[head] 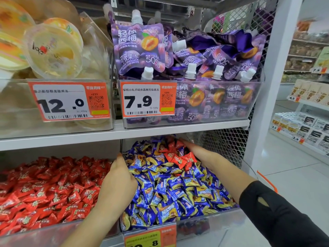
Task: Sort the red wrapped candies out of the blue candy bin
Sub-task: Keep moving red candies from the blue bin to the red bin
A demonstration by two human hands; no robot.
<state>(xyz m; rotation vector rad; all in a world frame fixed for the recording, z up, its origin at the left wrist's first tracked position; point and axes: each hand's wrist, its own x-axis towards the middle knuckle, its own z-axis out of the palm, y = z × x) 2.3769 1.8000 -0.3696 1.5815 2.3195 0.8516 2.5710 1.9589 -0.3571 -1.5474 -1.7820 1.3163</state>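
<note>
Above both hands (117,179), the shelf (160,131) overhangs the red candies (181,158).

Bright, even store light falls from above with no hard shadows; only the recess under the white shelf (124,133) and the gaps behind the purple jelly pouches (140,49) go dim. Soft glare whitens the clear bin fronts (213,104) and the glossy floor (293,175). The wide lens bows the shelf edge and the white upright (267,77), the jelly cups (53,50) at upper left and the far aisle shelves (306,50) are blurred, and fine print on the price tags (69,101) smears.
</note>
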